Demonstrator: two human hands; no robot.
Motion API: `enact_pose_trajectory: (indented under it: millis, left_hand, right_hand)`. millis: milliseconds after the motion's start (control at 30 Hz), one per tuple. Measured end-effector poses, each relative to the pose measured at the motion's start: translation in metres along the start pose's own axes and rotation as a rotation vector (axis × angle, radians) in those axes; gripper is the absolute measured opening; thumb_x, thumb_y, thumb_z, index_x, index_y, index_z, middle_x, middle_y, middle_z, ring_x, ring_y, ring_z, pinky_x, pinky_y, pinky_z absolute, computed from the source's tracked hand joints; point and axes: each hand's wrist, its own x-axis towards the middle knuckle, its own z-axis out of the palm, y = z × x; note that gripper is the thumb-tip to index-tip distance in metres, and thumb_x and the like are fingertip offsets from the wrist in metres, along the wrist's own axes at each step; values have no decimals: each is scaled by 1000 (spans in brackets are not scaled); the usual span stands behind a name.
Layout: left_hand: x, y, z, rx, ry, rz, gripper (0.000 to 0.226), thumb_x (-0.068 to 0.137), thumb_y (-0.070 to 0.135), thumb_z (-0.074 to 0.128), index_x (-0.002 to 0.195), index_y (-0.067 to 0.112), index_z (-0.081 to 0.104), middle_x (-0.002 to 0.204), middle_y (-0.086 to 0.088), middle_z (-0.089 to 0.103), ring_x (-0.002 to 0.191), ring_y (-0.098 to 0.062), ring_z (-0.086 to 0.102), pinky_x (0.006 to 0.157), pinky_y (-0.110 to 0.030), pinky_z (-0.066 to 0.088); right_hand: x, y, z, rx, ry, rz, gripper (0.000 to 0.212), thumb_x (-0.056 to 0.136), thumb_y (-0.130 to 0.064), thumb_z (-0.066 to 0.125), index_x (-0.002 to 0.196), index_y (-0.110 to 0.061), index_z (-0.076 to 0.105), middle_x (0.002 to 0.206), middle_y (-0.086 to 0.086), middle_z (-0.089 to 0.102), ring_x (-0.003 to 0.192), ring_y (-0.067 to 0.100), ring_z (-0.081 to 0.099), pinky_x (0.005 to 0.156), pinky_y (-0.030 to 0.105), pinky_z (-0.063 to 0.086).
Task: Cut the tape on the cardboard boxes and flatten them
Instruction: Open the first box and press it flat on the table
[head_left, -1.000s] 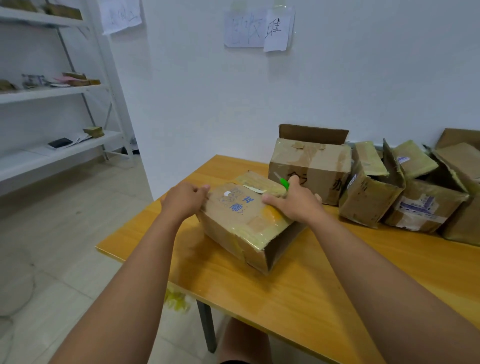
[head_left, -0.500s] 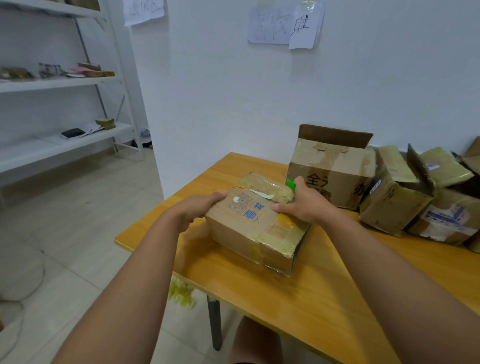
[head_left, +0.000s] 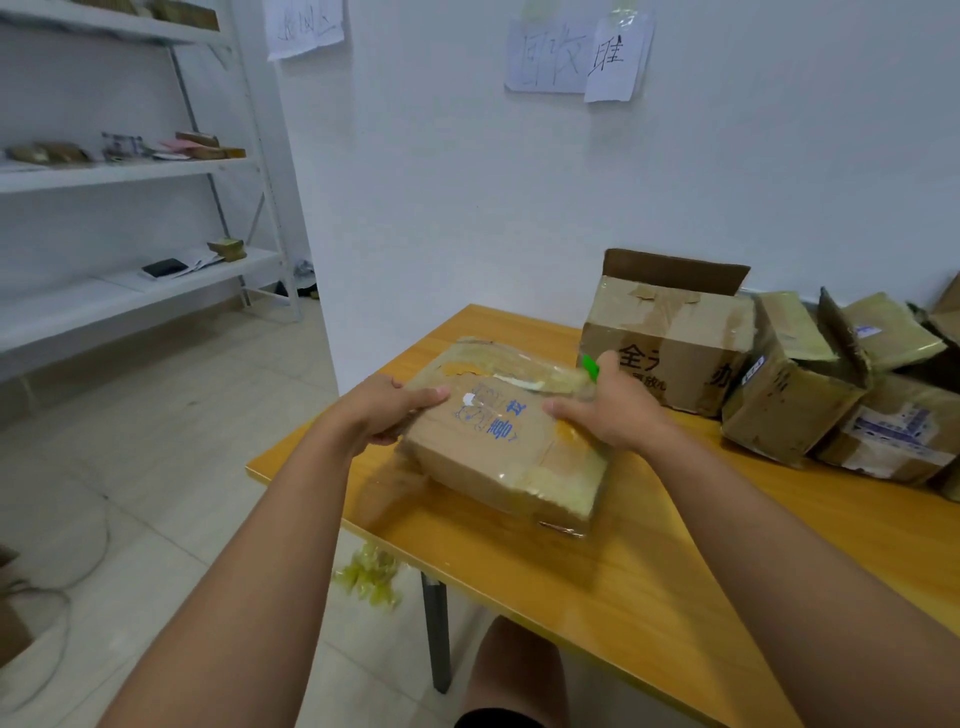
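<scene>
Since the earlier frame, the cardboard box (head_left: 511, 447) has been pressed flatter onto the surface (head_left: 649, 582). It is gripped by fingers of the left hand (head_left: 387, 410) and right hand (head_left: 615, 410), a green cutter (head_left: 590, 367) also held.

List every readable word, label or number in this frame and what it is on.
"全" then a cut-off character, and "办": big box.
"回收", faint, and "堆" or similar, unsure: wall papers.
Blue print on held box: upside down, blurred.
Labels on right boxes: too small.
</scene>
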Motion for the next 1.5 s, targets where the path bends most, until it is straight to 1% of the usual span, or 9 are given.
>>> enact_pose_trajectory:
  millis: [167, 367, 600, 700, 833, 1000, 1133, 1300, 1500]
  left_hand:
    - [-3, 7, 38, -401, 183, -40, 33, 90, 34, 72, 91, 8, 52, 98, -9, 60, 79, -20, 57, 58, -33, 55]
    - [3, 14, 72, -550, 136, -54, 48, 91, 27, 70, 125, 5, 44, 109, -6, 62, 92, -18, 64, 52, -28, 55]
    - [-7, 7, 80, -620, -97, -48, 29, 93, 30, 66, 112, 9, 72, 103, -5, 76, 91, -19, 69, 92, -34, 51]
    - [-8, 8, 76, -455, 38, 14, 27, 90, 38, 69, 104, 15, 68, 93, 2, 74, 75, -9, 68, 62, -23, 53]
    - [-13, 6, 63, -181, 143, 46, 83, 59, 72, 72, 118, 15, 59, 103, -1, 71, 84, -19, 71, 59, -33, 58]
    - [-30, 13, 52, 73, 13, -46, 89, 80, 64, 69, 136, 11, 25, 95, -9, 71, 68, -25, 74, 65, -37, 61]
    - [-30, 14, 46, 409, 244, 144, 122, 74, 77, 64, 155, 30, -13, 158, -12, 25, 139, -33, 38, 102, -48, 44]
    - [-21, 24, 58, 793, 99, 429, 90, 80, 83, 43, 155, 46, 10, 166, 4, -4, 152, -26, -14, 120, -53, -9]
    - [-27, 37, 70, 912, -58, 391, 81, 77, 91, 30, 148, 53, 28, 155, -1, 30, 149, -30, 16, 116, -63, -10]
  right_hand:
    - [-13, -5, -15, 54, 337, -63, 59, 88, -55, 59, 122, -13, 35, 122, 10, 56, 107, 30, 56, 88, 51, 49]
    - [-19, 2, -1, 32, -7, -69, 63, 86, -65, 54, 124, -20, 31, 135, 0, 55, 119, 26, 53, 107, 53, 34]
    - [-16, 13, 4, 12, 10, -135, 55, 88, -61, 53, 119, -21, 33, 141, -7, 52, 130, 22, 47, 118, 57, 2]
    - [-14, 12, 2, -15, 20, -138, 59, 88, -61, 54, 124, -20, 32, 142, -9, 51, 129, 22, 48, 118, 57, 5]
    - [-12, 8, 1, -25, 20, -125, 64, 87, -62, 55, 128, -20, 29, 139, -8, 53, 124, 22, 52, 117, 58, 12]
    - [-18, 10, 4, -66, 71, -86, 73, 83, -71, 52, 130, -20, 30, 132, -9, 59, 119, 22, 55, 114, 59, 19]
    - [-28, 9, -4, -117, 13, -66, 86, 77, -74, 58, 136, -21, 25, 133, -9, 58, 123, 23, 52, 113, 64, 16]
    - [-35, 19, -22, -55, -155, -105, 89, 74, -67, 67, 138, -23, 22, 142, -13, 49, 121, 20, 52, 104, 57, 37]
    - [-46, 38, -41, 23, -303, -94, 92, 84, -41, 72, 149, -17, 12, 154, -12, 35, 130, 18, 44, 96, 31, 41]
